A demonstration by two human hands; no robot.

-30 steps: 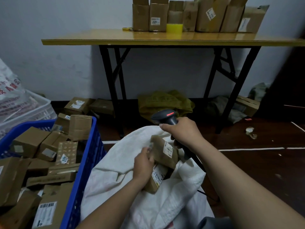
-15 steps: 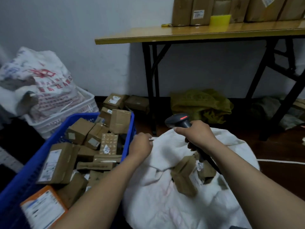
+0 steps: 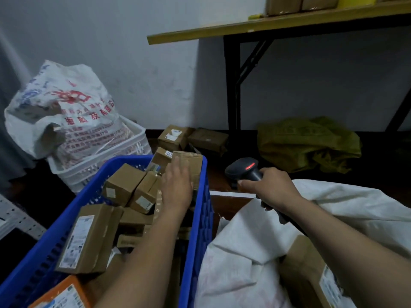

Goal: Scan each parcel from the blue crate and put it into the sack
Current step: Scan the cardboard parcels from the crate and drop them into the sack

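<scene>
Hovering inside the blue crate (image 3: 202, 218), the left hand (image 3: 178, 187) is spreading its fingers straight and apart above the parcels at the crate's far right corner. It is gripping nothing. The hand is blurred, so whether its fingertips are touching the upright parcel (image 3: 189, 161) leaning in that corner cannot be told.

The right hand (image 3: 271, 187) is clamping its fingers round the handle of the black scanner (image 3: 243, 168). The scanner's head is pointing away from the person, a red light is glowing on top of it, and it is hanging over the floor between the crate and the white sack (image 3: 244, 252).

The crate is sitting on the floor at the person's left, with brown cardboard parcels piled inside it: a small box (image 3: 123, 183) near the far edge, a long labelled box (image 3: 86, 238) tilting against the left wall, and an orange-faced one (image 3: 60, 294) at the near corner. The sack is lying open just beside the crate's right wall, and one labelled parcel (image 3: 309, 274) is resting in its mouth under the right forearm.

Beyond the crate a white crate (image 3: 100, 167) is carrying a printed bag (image 3: 66, 107). Two more boxes (image 3: 173, 136) are lying on the floor against the wall, an olive bag (image 3: 307, 143) is slumping under the bench (image 3: 266, 26), and cartons are standing along the bench's far edge.
</scene>
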